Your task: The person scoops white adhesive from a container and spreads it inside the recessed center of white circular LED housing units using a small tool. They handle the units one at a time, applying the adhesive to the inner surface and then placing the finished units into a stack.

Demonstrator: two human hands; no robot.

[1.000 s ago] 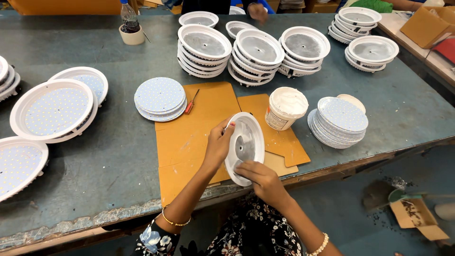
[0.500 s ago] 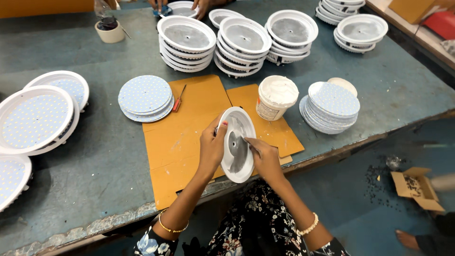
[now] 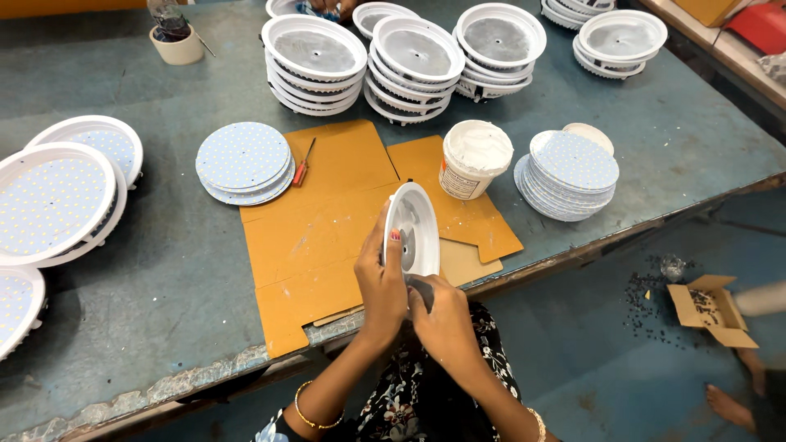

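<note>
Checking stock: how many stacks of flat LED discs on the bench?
2. One disc stack sits left of the orange cardboard; the other disc stack right of the white tub. More may lie off-frame.

Workbench [image 3: 164,327]: worn blue-grey top, scuffed, paint chipped along the near edge. Flat orange cardboard sheets [image 3: 327,213] lie at the near edge, centre. Floor [image 3: 606,360] below right: blue-grey, dusty, with dark bits scattered by a small open cardboard box [image 3: 711,309]. A second bench [image 3: 720,57] runs along the far right corner. Light even, soft shadows.
</note>
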